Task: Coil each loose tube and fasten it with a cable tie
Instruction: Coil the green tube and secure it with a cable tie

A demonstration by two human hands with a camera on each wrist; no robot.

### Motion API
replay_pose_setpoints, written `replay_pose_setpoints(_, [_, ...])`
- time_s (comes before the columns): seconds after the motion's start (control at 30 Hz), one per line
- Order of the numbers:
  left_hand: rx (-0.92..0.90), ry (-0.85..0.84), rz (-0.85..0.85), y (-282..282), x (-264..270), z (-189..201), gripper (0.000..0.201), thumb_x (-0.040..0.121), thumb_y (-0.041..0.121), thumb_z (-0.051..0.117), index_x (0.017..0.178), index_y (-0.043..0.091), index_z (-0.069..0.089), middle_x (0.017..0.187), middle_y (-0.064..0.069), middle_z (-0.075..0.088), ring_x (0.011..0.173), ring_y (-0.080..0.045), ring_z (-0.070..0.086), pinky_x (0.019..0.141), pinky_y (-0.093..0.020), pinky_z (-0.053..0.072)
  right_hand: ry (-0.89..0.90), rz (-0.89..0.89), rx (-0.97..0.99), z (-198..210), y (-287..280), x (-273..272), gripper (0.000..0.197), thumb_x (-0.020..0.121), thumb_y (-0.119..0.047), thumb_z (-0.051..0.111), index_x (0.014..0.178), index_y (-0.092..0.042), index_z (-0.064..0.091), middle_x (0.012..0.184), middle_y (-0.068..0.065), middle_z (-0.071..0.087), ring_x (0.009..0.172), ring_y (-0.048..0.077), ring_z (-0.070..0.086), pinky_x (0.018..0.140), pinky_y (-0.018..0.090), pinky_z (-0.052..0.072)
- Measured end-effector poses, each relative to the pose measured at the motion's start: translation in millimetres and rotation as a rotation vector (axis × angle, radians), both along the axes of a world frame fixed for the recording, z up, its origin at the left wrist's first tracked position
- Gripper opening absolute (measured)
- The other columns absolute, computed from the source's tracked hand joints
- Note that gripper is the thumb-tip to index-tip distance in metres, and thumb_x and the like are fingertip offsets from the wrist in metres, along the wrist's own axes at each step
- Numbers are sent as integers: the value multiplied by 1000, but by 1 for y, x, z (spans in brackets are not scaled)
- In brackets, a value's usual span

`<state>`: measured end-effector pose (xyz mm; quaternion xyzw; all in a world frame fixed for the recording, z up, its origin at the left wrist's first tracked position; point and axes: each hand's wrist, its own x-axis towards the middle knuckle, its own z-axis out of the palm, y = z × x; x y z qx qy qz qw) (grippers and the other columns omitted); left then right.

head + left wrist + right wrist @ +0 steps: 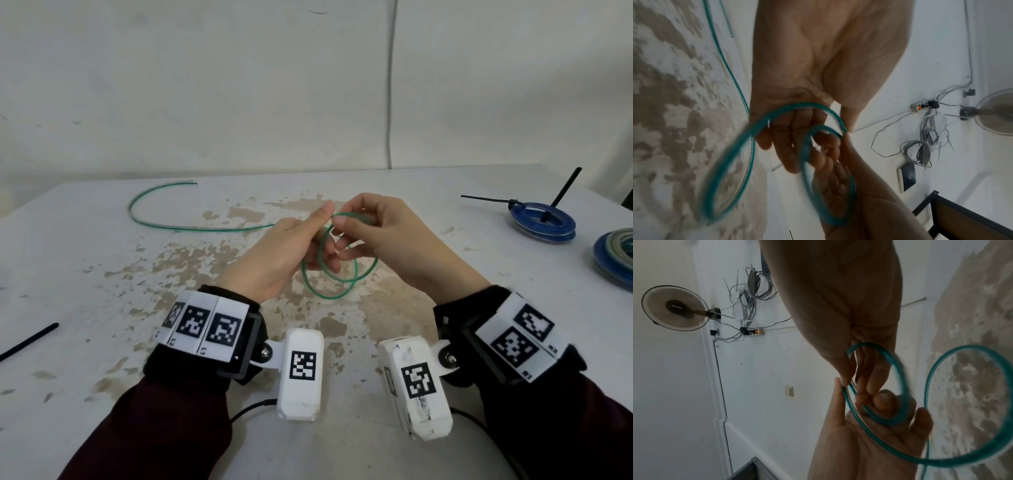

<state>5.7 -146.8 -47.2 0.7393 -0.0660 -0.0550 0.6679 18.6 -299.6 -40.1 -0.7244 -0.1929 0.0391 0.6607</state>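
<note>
A thin green tube (329, 295) hangs in about two loops over the middle of the table (102, 274). Both hands hold it up. My left hand (318, 236) grips the loops' left side between thumb and curled fingers. My right hand (356, 233) pinches the top of the loops with thumb and forefinger. The tube's loose tail (205, 228) runs left along the table and curves back to its free end. In the left wrist view the blurred loops (729, 162) hang below the fingers (793, 146). The right wrist view shows the loops (929, 382) passing between both hands' fingers (871, 378).
Two coiled blue tubes (543, 222) (616, 257) lie at the table's right edge, the nearer-centre one bound with a black cable tie (489, 198). A black strip (568, 186) sticks up behind them. A loose black cable tie (29, 342) lies at the left edge.
</note>
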Motion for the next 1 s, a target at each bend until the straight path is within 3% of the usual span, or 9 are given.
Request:
replay_pose_setpoints(0.07, [-44, -24, -8, 1, 1, -1, 48, 98, 39, 45, 65, 7, 59, 57, -4, 59, 63, -22, 61, 80, -35, 54, 42, -15, 86, 1, -2, 4, 7, 92, -6, 59, 86, -3, 57, 73, 9, 66, 66, 13, 67, 67, 25, 58])
replay_pose_setpoints(0.23, [-255, 53, -93, -1, 1, 2, 41, 102, 31, 38, 66, 11, 45, 52, -1, 46, 60, -23, 58, 77, -34, 53, 102, -24, 253, 2, -5, 7, 12, 91, 2, 57, 95, -8, 52, 77, 10, 71, 74, 23, 68, 82, 31, 58])
replay_pose_setpoints(0.37, [-213, 33, -65, 3, 1, 5, 32, 102, 26, 39, 79, 9, 54, 52, 2, 39, 55, -17, 54, 69, -28, 54, 85, -67, 315, 3, -8, 8, 18, 89, 9, 56, 97, -6, 50, 81, 12, 68, 76, 22, 69, 82, 30, 57])
replay_pose_setpoints(0.47, [-136, -61, -11, 8, 3, 1, 29, 100, 19, 43, 82, 7, 63, 64, -3, 36, 52, -9, 43, 61, -22, 40, 120, -40, 217, 8, -13, 7, 15, 90, 8, 53, 97, -6, 53, 85, 13, 66, 73, 20, 67, 77, 27, 57])
replay_pose_setpoints(0.6, [0, -133, -65, 8, 1, 0, 28, 100, 15, 43, 83, 5, 64, 56, 5, 39, 55, -9, 41, 61, -20, 38, 194, 118, 7, 10, -16, 2, 11, 97, -10, 50, 96, -8, 60, 74, 6, 68, 62, 13, 61, 65, 23, 52])
replay_pose_setpoints(0.8, [7, -111, -79, 6, -3, 6, 33, 102, 20, 40, 80, 4, 59, 62, -6, 52, 55, -15, 54, 63, -24, 51, 234, 128, 149, 9, -16, 4, 14, 77, -15, 66, 90, -11, 63, 62, 0, 65, 53, 8, 55, 84, 32, 54])
replay_pose_setpoints(0.87, [8, -127, -70, 5, -4, 6, 31, 101, 20, 41, 79, 5, 57, 63, -7, 41, 52, -11, 43, 59, -22, 43, 208, 119, 72, 6, -15, 4, 12, 84, -21, 63, 88, -10, 64, 62, 1, 66, 55, 9, 56, 79, 31, 54])
replay_pose_setpoints(0.93, [52, -165, -52, 5, -4, 4, 31, 101, 19, 43, 76, 6, 58, 60, -2, 32, 51, -9, 33, 58, -21, 35, 218, 142, -34, 5, -16, 4, 26, 95, -29, 52, 89, -7, 65, 64, 3, 66, 58, 13, 58, 71, 25, 53])
replay_pose_setpoints(1.0, [89, -204, -33, 6, -4, 5, 31, 100, 19, 45, 78, 5, 60, 56, 1, 34, 50, -8, 33, 56, -19, 35, 230, 207, -84, 4, -17, 4, 29, 94, -33, 50, 85, -10, 65, 66, 2, 65, 62, 13, 59, 76, 27, 50])
